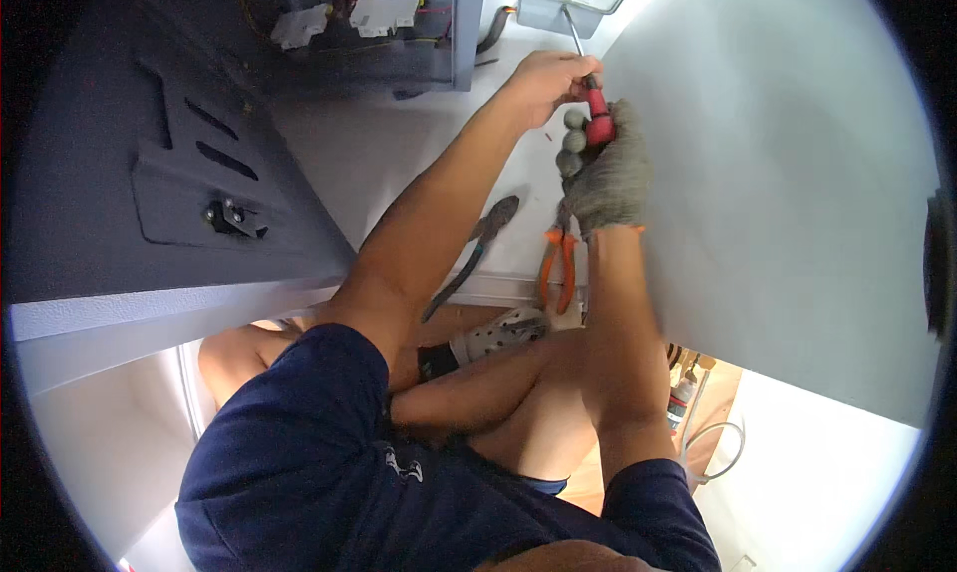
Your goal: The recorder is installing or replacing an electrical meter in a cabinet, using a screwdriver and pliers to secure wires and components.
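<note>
A screwdriver [600, 129] with a red handle points up and away from me. Its metal shaft reaches the grey lower part of an electricity meter [554, 17] at the top of the view. Bare fingers of my left hand [548, 85] pinch the screwdriver where shaft and handle meet. My right hand [610, 178], in a grey-green work glove, is wrapped around the red handle. Orange-handled pliers [560, 268] lie just below the glove. To their left are dark-handled pliers [474, 258], partly behind my left forearm.
On the left stands an open grey metal door [199, 163] with a latch. Beyond it a grey box holds white circuit breakers [384, 15] and wires. A pale panel [768, 193] rises on the right. My crossed legs and a spotted shoe [498, 335] are below the pliers.
</note>
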The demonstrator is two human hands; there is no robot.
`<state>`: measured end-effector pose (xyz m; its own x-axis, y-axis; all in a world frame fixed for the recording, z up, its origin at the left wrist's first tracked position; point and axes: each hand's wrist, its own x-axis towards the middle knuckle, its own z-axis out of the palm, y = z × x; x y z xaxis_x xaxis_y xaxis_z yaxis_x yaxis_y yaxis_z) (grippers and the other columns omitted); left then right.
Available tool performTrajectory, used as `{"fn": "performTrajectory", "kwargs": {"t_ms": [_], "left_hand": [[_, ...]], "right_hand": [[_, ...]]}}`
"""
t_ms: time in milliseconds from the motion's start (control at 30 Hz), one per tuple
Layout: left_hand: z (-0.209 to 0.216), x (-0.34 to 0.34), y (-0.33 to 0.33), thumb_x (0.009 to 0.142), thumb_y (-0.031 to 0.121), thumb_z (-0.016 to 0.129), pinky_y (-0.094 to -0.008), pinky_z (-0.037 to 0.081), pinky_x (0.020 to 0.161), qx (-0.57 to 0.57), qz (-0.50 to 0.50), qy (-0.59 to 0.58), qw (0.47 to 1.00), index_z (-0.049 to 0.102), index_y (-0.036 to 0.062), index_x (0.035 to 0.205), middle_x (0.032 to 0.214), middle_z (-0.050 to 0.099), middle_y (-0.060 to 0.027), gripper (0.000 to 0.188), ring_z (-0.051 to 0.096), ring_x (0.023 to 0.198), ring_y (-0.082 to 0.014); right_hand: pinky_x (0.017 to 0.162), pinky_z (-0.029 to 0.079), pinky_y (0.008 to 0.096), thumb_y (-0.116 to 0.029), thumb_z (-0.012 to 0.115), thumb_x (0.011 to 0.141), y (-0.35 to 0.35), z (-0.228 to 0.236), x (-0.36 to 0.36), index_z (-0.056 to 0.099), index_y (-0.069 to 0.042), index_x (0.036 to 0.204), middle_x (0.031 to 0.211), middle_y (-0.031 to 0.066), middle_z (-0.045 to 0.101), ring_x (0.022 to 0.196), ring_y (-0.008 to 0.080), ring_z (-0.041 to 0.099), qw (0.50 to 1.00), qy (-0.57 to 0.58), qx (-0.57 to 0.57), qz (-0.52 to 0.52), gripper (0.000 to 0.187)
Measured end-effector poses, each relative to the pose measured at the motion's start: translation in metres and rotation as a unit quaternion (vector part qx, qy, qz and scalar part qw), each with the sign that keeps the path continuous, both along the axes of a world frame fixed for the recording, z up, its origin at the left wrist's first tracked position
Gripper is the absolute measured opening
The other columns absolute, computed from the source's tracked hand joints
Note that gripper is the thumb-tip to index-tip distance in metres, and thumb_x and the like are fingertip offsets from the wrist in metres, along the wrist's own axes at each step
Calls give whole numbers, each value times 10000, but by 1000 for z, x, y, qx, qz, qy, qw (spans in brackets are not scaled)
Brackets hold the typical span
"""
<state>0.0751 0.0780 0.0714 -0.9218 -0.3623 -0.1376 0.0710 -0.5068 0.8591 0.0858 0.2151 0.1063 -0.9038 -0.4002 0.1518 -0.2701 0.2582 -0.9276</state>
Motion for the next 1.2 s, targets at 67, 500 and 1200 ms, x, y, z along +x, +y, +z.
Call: {"fn": "performTrajectory", "kwargs": {"t_ms": [67, 500, 1200], "left_hand": [[4, -1, 4, 935, 242, 606, -286, 487, 806, -21, 17, 13, 1000, 670, 7, 1081, 979, 624, -74, 284, 587, 859, -158], [-111, -46, -55, 859, 111, 499, -329, 488, 620, 125, 312, -114, 935, 434, 127, 1287, 1085, 572, -66, 433, 564, 775, -172], [-9, 16, -1, 994, 307, 476, -332, 473, 810, 189, -35, 39, 981, 597, 18, 1151, 1045, 633, -73, 351, 587, 853, -198]], "right_hand": [[698, 519, 407, -307, 611, 888, 1, 0, 1, 555, -76, 1089, 806, 141, 634, 706, 270, 644, 989, 126, 62, -47, 311], [374, 395, 234, -243, 630, 881, -9, 15, -3, 498, -52, 1028, 736, 25, 516, 521, 151, 522, 847, -484, -208, 71, 274], [380, 454, 226, -262, 628, 868, -4, -5, -27, 539, -89, 1024, 781, 81, 580, 577, 175, 588, 755, -543, -327, 167, 249]]}}
